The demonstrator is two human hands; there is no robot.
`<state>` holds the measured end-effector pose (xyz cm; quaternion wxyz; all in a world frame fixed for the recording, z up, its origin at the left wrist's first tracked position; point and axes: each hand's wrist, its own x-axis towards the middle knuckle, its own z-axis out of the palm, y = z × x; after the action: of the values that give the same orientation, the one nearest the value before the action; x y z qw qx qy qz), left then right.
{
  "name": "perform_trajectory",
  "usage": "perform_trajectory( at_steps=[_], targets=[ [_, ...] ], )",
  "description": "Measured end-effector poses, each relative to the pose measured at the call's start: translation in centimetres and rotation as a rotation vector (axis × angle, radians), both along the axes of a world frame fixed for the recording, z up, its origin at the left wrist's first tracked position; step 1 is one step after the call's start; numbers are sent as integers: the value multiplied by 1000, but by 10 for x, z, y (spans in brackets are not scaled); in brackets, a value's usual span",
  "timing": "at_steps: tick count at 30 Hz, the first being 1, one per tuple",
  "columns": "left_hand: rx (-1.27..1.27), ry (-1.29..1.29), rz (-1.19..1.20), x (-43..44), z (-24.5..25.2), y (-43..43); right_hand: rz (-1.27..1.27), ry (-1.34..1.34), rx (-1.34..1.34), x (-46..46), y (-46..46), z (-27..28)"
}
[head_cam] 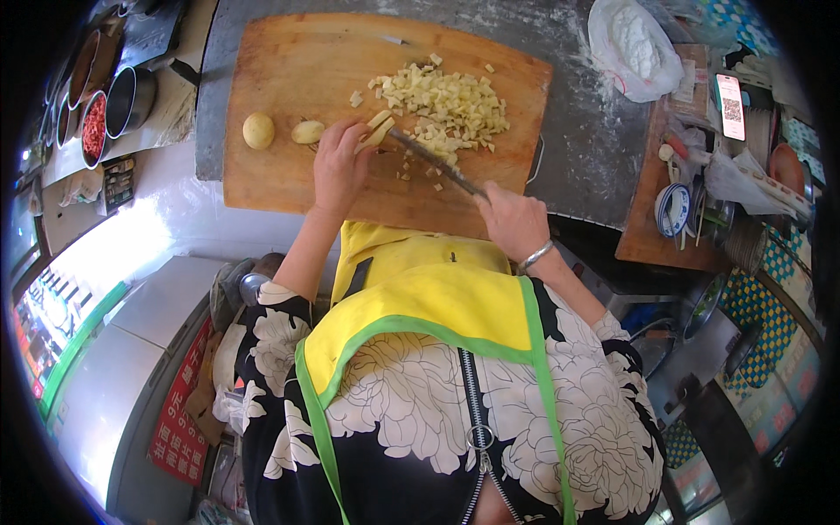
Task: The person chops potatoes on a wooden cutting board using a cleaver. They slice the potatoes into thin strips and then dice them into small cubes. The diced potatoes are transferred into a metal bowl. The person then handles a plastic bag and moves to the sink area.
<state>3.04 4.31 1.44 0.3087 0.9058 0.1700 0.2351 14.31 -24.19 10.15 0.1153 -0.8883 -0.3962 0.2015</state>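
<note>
My left hand (342, 157) is closed over cut potato strips (378, 129) on a wooden cutting board (289, 72), fingertips at their left side. My right hand (515, 220) grips a knife (438, 163), its handle hidden in the fist. The blade reaches up and left, its far end beside the right ends of the strips. Beyond the knife lies a heap of diced potato (446, 98), with loose cubes around it. Left of my left hand are a smaller peeled potato (307, 132) and a rounder peeled potato (258, 130).
A bag of white flour (635, 49) stands at the back right of the floured dark worktop (577, 151). Farther right are a lit phone (730, 107) and a blue-and-white bowl (672, 209). On the left, a pot of red chopped food (94, 128) stands beside a dark pot (130, 102).
</note>
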Motion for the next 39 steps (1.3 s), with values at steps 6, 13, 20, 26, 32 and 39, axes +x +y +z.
perform_trajectory(
  at_steps=[6, 13, 20, 26, 32, 39],
  targets=[
    [-20, 31, -87, 9, -7, -7, -161, -26, -23, 13, 18, 5],
    [-42, 22, -51, 19, -8, -10, -129, 43, 0, 7, 23, 5],
    [-131, 9, -38, 23, -7, -2, 94, 103, -2, -8, -20, 5],
    [-138, -18, -42, 23, -6, -4, 159, 2, -21, 6, -19, -2],
    [-29, -50, -43, 24, -11, -8, -91, -6, -33, 25, 13, -1],
    [-115, -2, -170, 10, -7, -28, -61, 33, -34, 20, 27, 4]
  ],
)
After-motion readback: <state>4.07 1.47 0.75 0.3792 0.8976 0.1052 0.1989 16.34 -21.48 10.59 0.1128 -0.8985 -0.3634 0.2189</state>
